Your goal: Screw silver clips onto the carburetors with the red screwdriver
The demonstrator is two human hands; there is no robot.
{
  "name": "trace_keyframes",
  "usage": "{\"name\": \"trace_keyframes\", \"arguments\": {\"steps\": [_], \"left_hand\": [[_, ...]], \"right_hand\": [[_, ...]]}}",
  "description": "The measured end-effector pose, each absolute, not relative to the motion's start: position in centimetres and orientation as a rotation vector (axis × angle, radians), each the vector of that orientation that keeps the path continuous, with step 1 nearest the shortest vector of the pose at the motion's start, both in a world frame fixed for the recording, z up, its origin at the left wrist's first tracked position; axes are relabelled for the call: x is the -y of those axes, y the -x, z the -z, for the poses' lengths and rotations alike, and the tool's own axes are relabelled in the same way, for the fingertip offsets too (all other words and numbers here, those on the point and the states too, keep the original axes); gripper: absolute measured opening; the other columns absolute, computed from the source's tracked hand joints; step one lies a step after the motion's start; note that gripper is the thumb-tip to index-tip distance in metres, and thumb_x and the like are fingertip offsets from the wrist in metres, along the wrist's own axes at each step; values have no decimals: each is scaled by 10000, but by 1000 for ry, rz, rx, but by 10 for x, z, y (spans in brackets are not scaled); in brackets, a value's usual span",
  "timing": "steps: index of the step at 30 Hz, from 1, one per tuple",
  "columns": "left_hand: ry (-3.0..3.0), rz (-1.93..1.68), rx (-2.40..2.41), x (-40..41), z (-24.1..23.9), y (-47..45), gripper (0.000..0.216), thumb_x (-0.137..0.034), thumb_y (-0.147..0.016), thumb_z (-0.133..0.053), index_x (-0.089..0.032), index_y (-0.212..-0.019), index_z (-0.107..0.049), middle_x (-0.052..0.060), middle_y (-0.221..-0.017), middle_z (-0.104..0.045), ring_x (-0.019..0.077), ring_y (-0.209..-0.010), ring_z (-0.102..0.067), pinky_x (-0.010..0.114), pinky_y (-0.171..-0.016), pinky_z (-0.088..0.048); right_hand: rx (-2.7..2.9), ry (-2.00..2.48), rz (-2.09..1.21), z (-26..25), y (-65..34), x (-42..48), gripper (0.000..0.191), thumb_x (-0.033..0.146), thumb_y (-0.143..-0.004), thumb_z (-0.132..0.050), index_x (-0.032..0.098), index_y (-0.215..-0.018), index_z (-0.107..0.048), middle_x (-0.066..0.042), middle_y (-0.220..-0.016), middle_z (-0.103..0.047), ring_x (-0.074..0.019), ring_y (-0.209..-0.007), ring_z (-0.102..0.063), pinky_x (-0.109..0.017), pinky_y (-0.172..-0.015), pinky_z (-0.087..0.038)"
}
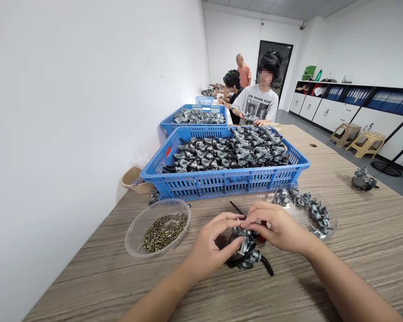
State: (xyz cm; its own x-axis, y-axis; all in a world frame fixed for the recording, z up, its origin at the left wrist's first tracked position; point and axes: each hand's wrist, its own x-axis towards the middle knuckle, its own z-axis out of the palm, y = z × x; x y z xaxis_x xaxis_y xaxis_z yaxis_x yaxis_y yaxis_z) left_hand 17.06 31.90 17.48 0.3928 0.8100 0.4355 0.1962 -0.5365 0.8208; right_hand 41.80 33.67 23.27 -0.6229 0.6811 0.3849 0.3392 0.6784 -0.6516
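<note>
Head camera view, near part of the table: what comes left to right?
Clear plastic bowl of brass-coloured screws, left hand, grey metal carburetor with black hose, right hand, clear plastic bowl of silver metal parts, lone grey carburetor.

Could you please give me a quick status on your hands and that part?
Left hand grips carburetor. Right hand pinches its top. Screw bowl left, parts bowl right, neither touched.
</note>
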Motion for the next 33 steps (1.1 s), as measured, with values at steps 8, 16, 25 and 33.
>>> {"name": "trace_keyframes", "arguments": {"steps": [8,16,25,33], "left_hand": [[-1893,-1170,-849,-324,-178,-168,154,-349,-979,-824,-222,-1060,-850,106,-1080,-835,257,-1046,-795,411,-976,-651],[-1916,-1110,-888,-322,-178,-167,139,-350,-979,-822,-283,-1097,-855,74,-1182,-861,305,-1284,-739,500,-1137,-590],[-1785,-1323,-861,-320,-180,-169,173,-416,-960,-885,-250,-1008,-870,77,-1053,-867,269,-1077,-773,426,-1010,-622],[-1560,-1330,-892,-316,-176,-172,336,-510,-914,-917,-242,-1118,-908,81,-977,-812,223,-939,-773,315,-852,-622]], "right_hand": [[2168,878,-790,-230,-420,-338,52,234,-1043,-755,239,-1093,-745,-20,-1016,-813,-155,-845,-739,-260,-715,-567],[2148,873,-828,-232,-420,-338,33,248,-1026,-786,237,-998,-772,2,-952,-820,-139,-809,-737,-262,-767,-561],[2026,895,-937,-234,-426,-330,408,238,-1012,-782,272,-1371,-590,28,-981,-833,-108,-685,-694,-237,-613,-494],[1937,895,-972,-234,-416,-325,321,283,-1015,-778,273,-1273,-587,3,-972,-835,-121,-666,-668,-257,-567,-455]]}}
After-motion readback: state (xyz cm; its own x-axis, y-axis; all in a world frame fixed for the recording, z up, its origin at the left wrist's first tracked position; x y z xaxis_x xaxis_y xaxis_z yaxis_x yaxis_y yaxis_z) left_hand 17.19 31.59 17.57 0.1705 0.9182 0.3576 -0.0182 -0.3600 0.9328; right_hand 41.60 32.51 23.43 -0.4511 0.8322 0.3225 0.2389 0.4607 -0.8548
